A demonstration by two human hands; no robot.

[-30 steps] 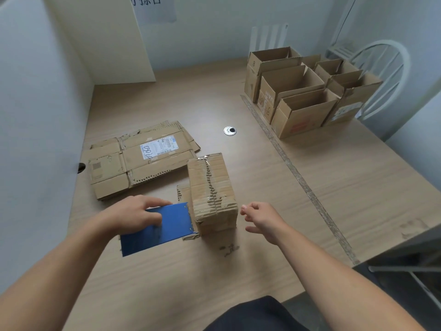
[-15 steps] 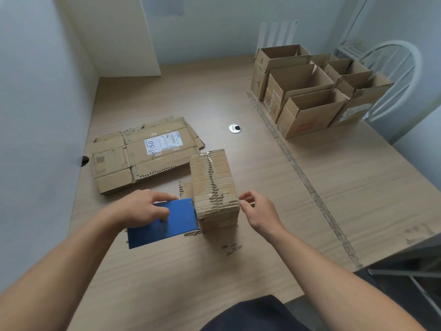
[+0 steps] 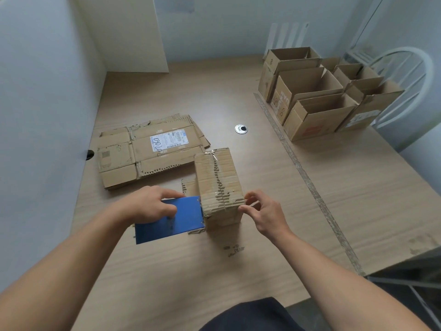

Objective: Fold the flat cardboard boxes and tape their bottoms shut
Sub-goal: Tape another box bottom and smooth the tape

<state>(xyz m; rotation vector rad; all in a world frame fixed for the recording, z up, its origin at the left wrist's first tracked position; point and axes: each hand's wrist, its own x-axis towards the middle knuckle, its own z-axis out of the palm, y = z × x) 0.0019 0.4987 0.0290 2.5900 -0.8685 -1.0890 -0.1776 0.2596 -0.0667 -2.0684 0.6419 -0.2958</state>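
A folded cardboard box (image 3: 218,180) stands bottom-up on the wooden table (image 3: 238,271), with clear tape along its centre seam. My right hand (image 3: 261,211) touches its near right corner, thumb and fingers curled at the edge. My left hand (image 3: 152,206) rests on a blue flat sheet (image 3: 170,222) that lies against the box's left side, fingers pressing on it. A stack of flat cardboard boxes (image 3: 145,151) lies behind my left hand, the top one bearing a white label.
Several open folded boxes (image 3: 317,96) stand grouped at the back right. A white chair (image 3: 410,84) is behind them. A metal grommet (image 3: 241,129) sits mid-table. A tape strip (image 3: 303,168) runs along the table. A wall (image 3: 40,115) bounds the left side.
My right hand moved left from the open table to the box's near right corner. My left hand stays on the blue sheet.
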